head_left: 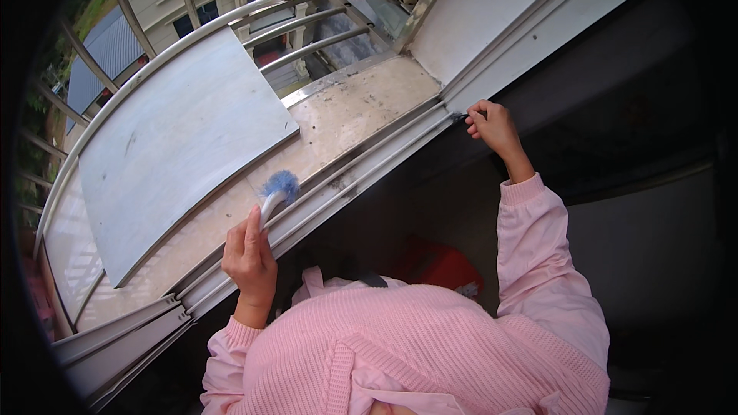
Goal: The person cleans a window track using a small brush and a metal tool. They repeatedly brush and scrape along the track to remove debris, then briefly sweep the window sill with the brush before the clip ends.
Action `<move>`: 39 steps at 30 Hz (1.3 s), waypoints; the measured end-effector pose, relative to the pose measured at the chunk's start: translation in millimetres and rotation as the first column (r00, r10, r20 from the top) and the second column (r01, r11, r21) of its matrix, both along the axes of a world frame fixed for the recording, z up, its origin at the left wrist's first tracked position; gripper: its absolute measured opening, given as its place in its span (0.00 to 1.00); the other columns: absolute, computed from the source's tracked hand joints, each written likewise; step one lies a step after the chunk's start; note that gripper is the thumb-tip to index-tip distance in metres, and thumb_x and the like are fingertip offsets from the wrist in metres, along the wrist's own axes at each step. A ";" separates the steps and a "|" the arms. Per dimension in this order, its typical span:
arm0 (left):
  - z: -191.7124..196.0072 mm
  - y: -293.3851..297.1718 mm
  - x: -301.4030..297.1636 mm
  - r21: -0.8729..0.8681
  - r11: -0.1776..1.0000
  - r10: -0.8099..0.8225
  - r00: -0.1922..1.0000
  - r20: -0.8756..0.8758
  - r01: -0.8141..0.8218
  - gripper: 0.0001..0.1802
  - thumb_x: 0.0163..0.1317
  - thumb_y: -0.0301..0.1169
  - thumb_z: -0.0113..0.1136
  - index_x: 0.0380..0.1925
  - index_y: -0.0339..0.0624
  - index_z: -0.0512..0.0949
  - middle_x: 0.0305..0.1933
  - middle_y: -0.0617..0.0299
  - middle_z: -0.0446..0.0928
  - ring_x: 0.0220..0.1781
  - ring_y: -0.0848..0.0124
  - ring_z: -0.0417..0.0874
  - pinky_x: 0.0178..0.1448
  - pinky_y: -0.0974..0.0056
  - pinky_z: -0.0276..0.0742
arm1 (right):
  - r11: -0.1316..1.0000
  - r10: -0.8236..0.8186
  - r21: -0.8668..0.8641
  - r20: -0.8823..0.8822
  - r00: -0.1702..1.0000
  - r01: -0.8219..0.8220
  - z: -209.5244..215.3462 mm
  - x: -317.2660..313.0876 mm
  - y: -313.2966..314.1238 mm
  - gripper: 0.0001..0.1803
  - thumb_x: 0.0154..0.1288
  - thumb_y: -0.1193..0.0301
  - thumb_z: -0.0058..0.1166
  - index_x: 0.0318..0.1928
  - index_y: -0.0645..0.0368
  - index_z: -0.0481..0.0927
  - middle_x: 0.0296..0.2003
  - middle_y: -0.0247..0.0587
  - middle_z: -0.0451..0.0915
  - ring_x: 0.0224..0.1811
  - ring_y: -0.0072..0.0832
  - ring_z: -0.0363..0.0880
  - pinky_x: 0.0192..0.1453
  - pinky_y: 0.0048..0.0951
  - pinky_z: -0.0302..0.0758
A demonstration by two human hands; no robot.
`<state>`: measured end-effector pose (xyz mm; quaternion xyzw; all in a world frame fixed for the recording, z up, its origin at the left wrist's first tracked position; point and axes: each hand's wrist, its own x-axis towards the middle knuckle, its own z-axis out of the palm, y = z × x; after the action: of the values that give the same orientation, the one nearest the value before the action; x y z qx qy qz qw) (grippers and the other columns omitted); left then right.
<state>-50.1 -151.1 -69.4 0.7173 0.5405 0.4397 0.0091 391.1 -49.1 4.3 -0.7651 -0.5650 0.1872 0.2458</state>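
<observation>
My left hand (250,257) grips a blue-bristled brush (275,192) on the window track (361,165); my right hand (492,127) pinches the frame. Grime remains, so I judge cleaning unfinished.

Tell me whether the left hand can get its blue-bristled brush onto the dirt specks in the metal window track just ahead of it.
Probably yes: the left hand holds the blue-bristled brush beside the metal window track, and nothing lies between.

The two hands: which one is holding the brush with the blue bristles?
The left hand, nearer the person's body, grips the white handle of the blue-bristled brush over the window track. The right hand is stretched farther along the track, fingers pinched at its groove.
</observation>
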 end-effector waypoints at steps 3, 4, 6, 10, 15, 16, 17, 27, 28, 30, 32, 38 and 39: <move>-0.4 1.2 1.0 0.008 1.000 -0.006 1.000 0.006 0.006 0.23 0.57 0.20 0.60 0.55 0.43 0.77 0.37 0.55 0.79 0.35 0.59 0.80 0.37 0.59 0.77 | 0.999 0.014 -0.029 0.024 1.000 -0.013 0.5 -0.6 1.7 0.08 0.66 0.74 0.51 0.37 0.67 0.80 0.28 0.41 0.83 0.24 0.24 0.82 0.28 0.24 0.81; -0.4 1.2 0.9 0.007 1.000 -0.004 1.000 0.013 0.004 0.23 0.57 0.20 0.60 0.55 0.43 0.77 0.37 0.55 0.79 0.34 0.59 0.80 0.37 0.59 0.77 | 0.998 0.005 -0.056 -0.056 0.998 -0.008 0.9 -0.9 2.0 0.08 0.66 0.74 0.51 0.37 0.67 0.80 0.28 0.41 0.83 0.24 0.23 0.82 0.28 0.24 0.81; 0.1 0.5 0.5 0.003 1.000 -0.001 1.000 -0.004 0.001 0.23 0.57 0.20 0.60 0.55 0.43 0.77 0.37 0.55 0.79 0.34 0.59 0.80 0.37 0.59 0.77 | 0.988 -0.017 -0.148 -0.321 0.947 -0.033 2.2 -1.7 2.1 0.08 0.67 0.74 0.51 0.37 0.67 0.80 0.27 0.40 0.82 0.24 0.23 0.82 0.27 0.24 0.81; 0.8 0.1 -0.1 -0.007 1.000 -0.008 1.000 -0.007 0.008 0.23 0.57 0.20 0.60 0.55 0.42 0.77 0.37 0.55 0.79 0.34 0.59 0.80 0.37 0.60 0.76 | 0.999 -0.049 -0.006 -0.117 0.992 0.049 5.5 -1.7 2.6 0.09 0.67 0.73 0.52 0.37 0.66 0.80 0.28 0.40 0.83 0.24 0.23 0.82 0.27 0.24 0.81; 1.5 0.6 0.3 0.002 1.000 -0.010 1.000 -0.007 0.010 0.23 0.57 0.20 0.60 0.55 0.42 0.77 0.37 0.55 0.79 0.34 0.59 0.79 0.37 0.59 0.76 | 0.997 0.025 -0.068 0.003 1.000 -0.024 4.3 -5.1 5.6 0.08 0.67 0.73 0.51 0.37 0.66 0.80 0.28 0.39 0.83 0.24 0.23 0.82 0.27 0.25 0.80; 1.7 0.5 0.0 -0.002 1.000 -0.014 1.000 0.000 0.014 0.23 0.57 0.20 0.60 0.55 0.42 0.77 0.37 0.55 0.79 0.34 0.59 0.79 0.37 0.59 0.76 | 0.993 0.011 -0.114 -0.115 0.993 -0.024 4.7 -5.3 5.6 0.08 0.67 0.73 0.51 0.37 0.66 0.80 0.28 0.39 0.83 0.24 0.22 0.82 0.26 0.24 0.80; 1.9 0.3 -0.3 0.001 1.000 -0.014 1.000 -0.004 0.014 0.23 0.57 0.19 0.60 0.55 0.42 0.77 0.37 0.55 0.79 0.34 0.59 0.79 0.37 0.59 0.76 | 0.981 0.020 -0.183 -0.261 0.965 -0.070 4.3 -6.3 5.7 0.08 0.67 0.73 0.50 0.37 0.66 0.80 0.28 0.39 0.83 0.23 0.22 0.82 0.26 0.24 0.80; 0.5 0.6 -0.5 0.007 1.000 -0.017 1.000 0.007 0.017 0.24 0.57 0.19 0.60 0.56 0.43 0.76 0.37 0.55 0.79 0.34 0.59 0.79 0.38 0.59 0.76 | 0.994 -0.005 -0.112 -0.138 0.990 -0.010 4.1 -9.5 5.0 0.09 0.66 0.73 0.50 0.35 0.66 0.81 0.27 0.41 0.83 0.24 0.23 0.82 0.26 0.25 0.79; 0.5 0.7 -0.2 0.004 1.000 -0.022 1.000 0.014 0.022 0.24 0.57 0.19 0.60 0.56 0.43 0.76 0.37 0.55 0.79 0.34 0.59 0.80 0.38 0.59 0.76 | 0.995 -0.036 -0.097 -0.187 0.982 0.018 3.8 -9.3 5.4 0.09 0.66 0.73 0.50 0.34 0.67 0.81 0.27 0.42 0.83 0.24 0.24 0.82 0.26 0.25 0.79; 0.6 0.7 -0.2 0.002 1.000 -0.018 1.000 0.009 0.018 0.24 0.57 0.19 0.60 0.55 0.43 0.77 0.37 0.55 0.79 0.34 0.59 0.80 0.38 0.59 0.76 | 0.995 -0.091 0.030 -0.079 0.993 0.094 1.9 -9.7 5.8 0.09 0.66 0.73 0.50 0.35 0.67 0.81 0.27 0.42 0.83 0.24 0.23 0.82 0.27 0.25 0.79; 0.7 0.5 -0.1 0.005 1.000 -0.016 1.000 0.011 0.016 0.23 0.57 0.19 0.60 0.55 0.43 0.77 0.37 0.55 0.79 0.34 0.59 0.80 0.37 0.59 0.76 | 0.999 -0.023 -0.034 0.044 0.999 0.025 0.6 -9.3 5.8 0.08 0.66 0.74 0.51 0.36 0.66 0.81 0.27 0.42 0.83 0.24 0.23 0.82 0.27 0.24 0.80; 0.2 0.5 -0.5 0.005 1.000 -0.009 1.000 0.009 0.009 0.23 0.57 0.20 0.60 0.55 0.43 0.77 0.36 0.55 0.79 0.34 0.60 0.80 0.37 0.60 0.76 | 0.987 -0.050 -0.159 -0.367 0.929 -0.009 6.0 -5.3 6.5 0.09 0.67 0.74 0.50 0.37 0.67 0.80 0.27 0.41 0.82 0.23 0.22 0.81 0.26 0.24 0.79; 0.0 0.5 -0.5 0.007 1.000 -0.008 1.000 0.006 0.008 0.23 0.57 0.20 0.60 0.55 0.43 0.77 0.36 0.56 0.79 0.34 0.60 0.80 0.37 0.60 0.76 | 0.991 -0.063 -0.127 -0.259 0.964 0.030 6.9 -5.8 6.7 0.09 0.67 0.73 0.50 0.37 0.67 0.80 0.27 0.41 0.82 0.23 0.23 0.81 0.26 0.24 0.80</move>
<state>-50.6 -150.6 -69.3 0.7182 0.5361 0.4436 0.0101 385.4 -42.4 11.1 -0.7603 -0.4969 0.3150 0.2754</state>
